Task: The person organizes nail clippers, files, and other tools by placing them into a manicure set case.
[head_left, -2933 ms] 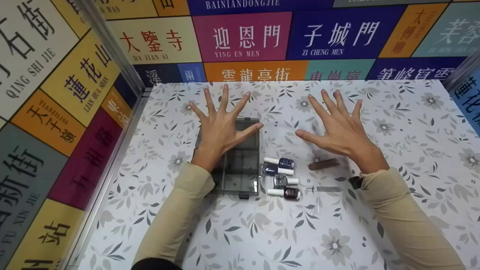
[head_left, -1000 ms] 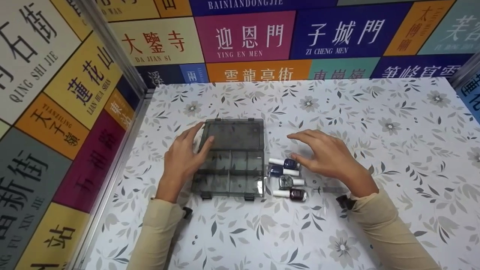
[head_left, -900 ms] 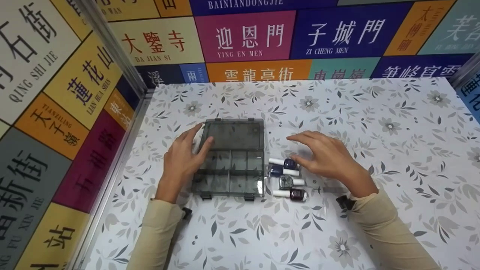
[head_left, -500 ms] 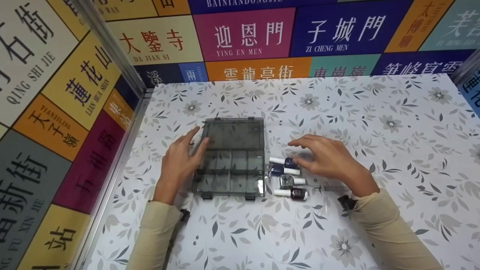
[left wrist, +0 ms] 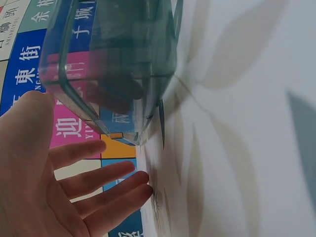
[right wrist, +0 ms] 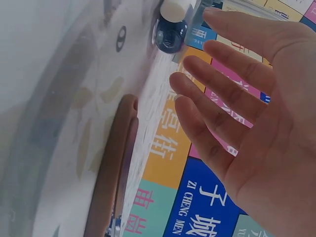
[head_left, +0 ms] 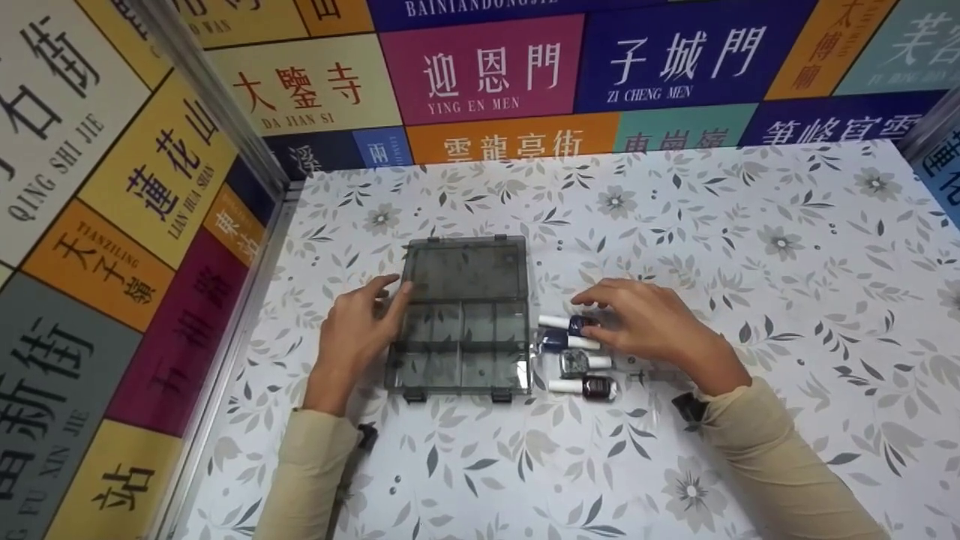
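In the head view my left hand (head_left: 352,345) is beside the left wall of a smoky clear compartment box (head_left: 465,270), fingers relaxed. The left wrist view shows the box (left wrist: 118,59) above loosely spread fingers; whether the thumb touches it I cannot tell. My right hand (head_left: 652,326) hovers at the nail polish bottles, relaxed and holding nothing. Two dark blue bottles (head_left: 555,341), a glittery grey bottle (head_left: 576,363) and a dark red bottle (head_left: 597,387) lie on their sides, white caps attached. A slim brown thing with a metal end (right wrist: 111,173) lies beneath the right hand, resembling nail clippers.
A thin grey strip with a T-shaped end (head_left: 637,376) lies right of the bottles. The flower-patterned white table (head_left: 465,465) meets walls with coloured signs at the back (head_left: 484,71) and left (head_left: 150,180).
Both hands, earlier raised with fingers spread wide, have come down beside the box and bottles. Over the last second they shift slightly nearer the person, and the right thumb nears the upper bottles.
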Demonstrator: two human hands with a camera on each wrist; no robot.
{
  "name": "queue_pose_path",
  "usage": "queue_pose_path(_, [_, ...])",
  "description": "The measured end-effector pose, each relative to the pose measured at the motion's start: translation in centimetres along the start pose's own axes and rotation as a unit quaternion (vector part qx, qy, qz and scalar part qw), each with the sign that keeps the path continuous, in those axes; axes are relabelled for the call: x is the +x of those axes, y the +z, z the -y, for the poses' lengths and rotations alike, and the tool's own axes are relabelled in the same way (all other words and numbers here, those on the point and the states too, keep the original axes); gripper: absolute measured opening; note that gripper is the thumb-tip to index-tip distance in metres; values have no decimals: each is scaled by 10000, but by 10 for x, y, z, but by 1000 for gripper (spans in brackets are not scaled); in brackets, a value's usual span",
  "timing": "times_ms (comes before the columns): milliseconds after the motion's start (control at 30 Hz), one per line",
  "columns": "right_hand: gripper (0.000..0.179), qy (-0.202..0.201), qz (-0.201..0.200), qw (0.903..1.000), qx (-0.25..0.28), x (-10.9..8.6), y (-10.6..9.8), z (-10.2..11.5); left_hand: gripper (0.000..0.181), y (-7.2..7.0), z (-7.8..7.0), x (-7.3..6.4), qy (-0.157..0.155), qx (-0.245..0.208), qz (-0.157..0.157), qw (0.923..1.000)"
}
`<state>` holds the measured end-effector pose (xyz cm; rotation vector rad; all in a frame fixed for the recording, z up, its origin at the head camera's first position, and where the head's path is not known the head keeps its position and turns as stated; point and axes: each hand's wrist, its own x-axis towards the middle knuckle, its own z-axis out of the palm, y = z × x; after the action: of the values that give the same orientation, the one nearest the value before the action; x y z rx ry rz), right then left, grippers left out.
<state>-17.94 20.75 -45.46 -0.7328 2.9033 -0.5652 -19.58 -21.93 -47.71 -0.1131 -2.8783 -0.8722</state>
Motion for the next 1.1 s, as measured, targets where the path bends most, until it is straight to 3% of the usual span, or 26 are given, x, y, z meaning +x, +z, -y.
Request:
queue_pose_path(300, [46,-164,129,9998,38,3,6,1,71,2,1,-2,15,142,71,9999])
queue_pose_path(567, [42,-96,193,9996,169,4,9,2,52,2,3,-3,112,170,-18,9998])
queue_pose_path(767, [39,-5,143,9994,314,5,10,2,31,-1,5,-3,369,292,-45,9989])
queue_pose_path(1100, [38,-3,-20,9988,494,6,13,1,16,-2,3,-1,609,399,206,9971])
